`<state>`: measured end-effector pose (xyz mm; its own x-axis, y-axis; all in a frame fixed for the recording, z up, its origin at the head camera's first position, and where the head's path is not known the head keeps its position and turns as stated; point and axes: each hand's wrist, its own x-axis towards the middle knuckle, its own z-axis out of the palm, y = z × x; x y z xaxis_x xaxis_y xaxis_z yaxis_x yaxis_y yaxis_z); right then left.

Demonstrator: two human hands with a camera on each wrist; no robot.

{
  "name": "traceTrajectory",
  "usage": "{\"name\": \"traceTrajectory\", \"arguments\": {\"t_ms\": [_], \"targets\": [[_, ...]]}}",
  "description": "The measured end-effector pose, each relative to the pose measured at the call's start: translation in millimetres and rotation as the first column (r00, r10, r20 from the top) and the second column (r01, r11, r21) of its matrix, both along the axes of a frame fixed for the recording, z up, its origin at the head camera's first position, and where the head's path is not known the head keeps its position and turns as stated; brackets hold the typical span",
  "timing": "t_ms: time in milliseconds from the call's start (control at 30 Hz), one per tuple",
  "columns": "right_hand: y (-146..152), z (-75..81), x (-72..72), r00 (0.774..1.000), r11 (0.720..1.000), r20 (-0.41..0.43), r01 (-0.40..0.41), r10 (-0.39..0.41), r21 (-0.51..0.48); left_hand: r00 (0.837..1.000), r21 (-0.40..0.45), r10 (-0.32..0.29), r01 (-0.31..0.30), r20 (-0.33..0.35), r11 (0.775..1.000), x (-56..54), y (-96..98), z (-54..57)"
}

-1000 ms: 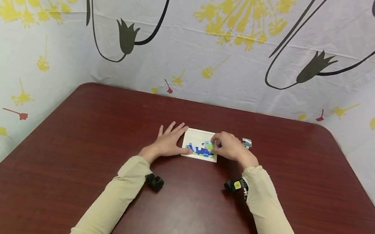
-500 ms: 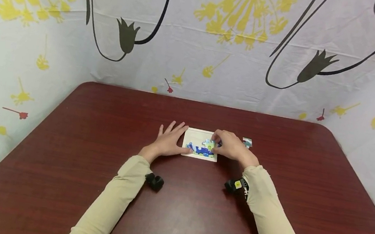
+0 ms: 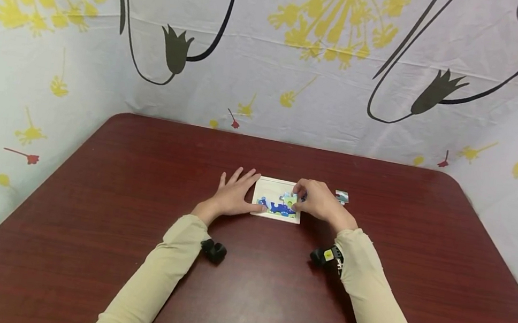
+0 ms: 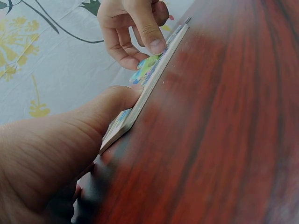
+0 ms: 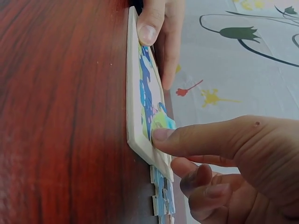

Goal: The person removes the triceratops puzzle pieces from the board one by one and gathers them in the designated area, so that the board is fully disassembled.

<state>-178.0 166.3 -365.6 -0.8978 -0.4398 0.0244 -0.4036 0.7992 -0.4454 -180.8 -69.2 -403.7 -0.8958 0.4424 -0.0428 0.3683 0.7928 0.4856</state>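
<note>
A pale-framed jigsaw puzzle board [image 3: 269,188] lies on the table with blue and green pieces [image 3: 276,208] along its near side. My left hand [image 3: 231,199] rests at the board's left side, fingers straight and spread, its thumb pressing on the near left corner. Over the board's right part, my right hand [image 3: 317,200] pinches a green puzzle piece [image 4: 149,63] between thumb and index finger. In the right wrist view that puzzle piece [image 5: 161,119] stands a little proud of the picture, right at the fitted pieces. The other right fingers are curled beside the board.
Several loose puzzle pieces [image 3: 341,196] lie just right of the board, partly behind the right hand; the right wrist view shows these loose pieces [image 5: 161,193] close to the board's edge. The dark red table [image 3: 243,289] ends at a patterned cloth [image 3: 250,74] behind.
The green puzzle piece in the right hand has turned slightly and lies straighter over the board, the right fingers shifting a little with it. The left hand and the board stay in place.
</note>
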Motion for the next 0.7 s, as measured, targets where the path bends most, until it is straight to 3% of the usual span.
{"name": "traceTrajectory", "arguments": {"t_ms": [700], "targets": [[2.3,2.0,0.2,0.999,1.000,-0.035,-0.026,0.027,0.010,1.000,0.000,0.011,-0.011,0.006,1.000,1.2,0.7,1.4]]}}
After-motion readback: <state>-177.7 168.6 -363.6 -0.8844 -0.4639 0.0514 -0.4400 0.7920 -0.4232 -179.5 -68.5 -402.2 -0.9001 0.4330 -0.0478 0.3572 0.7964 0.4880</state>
